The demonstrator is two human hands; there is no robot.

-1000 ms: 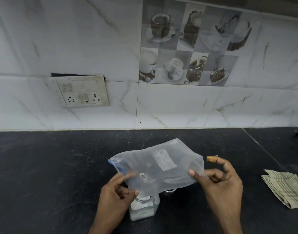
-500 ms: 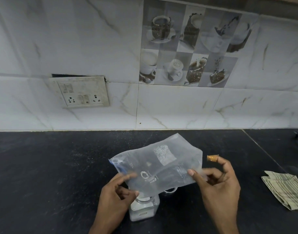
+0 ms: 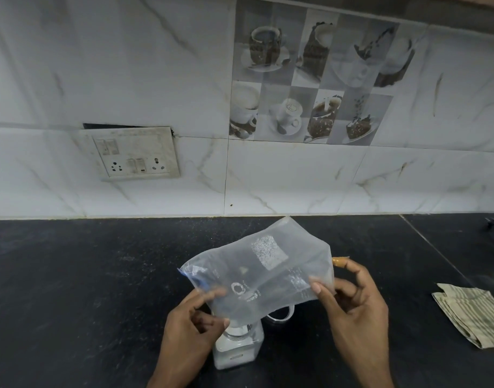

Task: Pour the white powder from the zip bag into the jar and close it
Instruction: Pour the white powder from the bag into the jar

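Observation:
A clear zip bag with a blue zip edge hangs tilted over the counter, its lower corner dipping at the mouth of a square clear jar that holds white powder. My left hand pinches the bag's zip end just above the jar. My right hand grips the bag's far end, raised higher; its forefinger wears an orange tip cover. The bag looks nearly see-through, with little powder visible in it. A clear round lid lies on the counter behind the jar, half hidden by the bag.
The black stone counter runs under everything, with a marble tile wall behind. A folded striped cloth lies at the right. A socket plate is mounted on the wall at the left.
My right hand has lifted the bag's far end a little higher, so the bag tilts more steeply toward the jar. My left hand stays at the jar's mouth.

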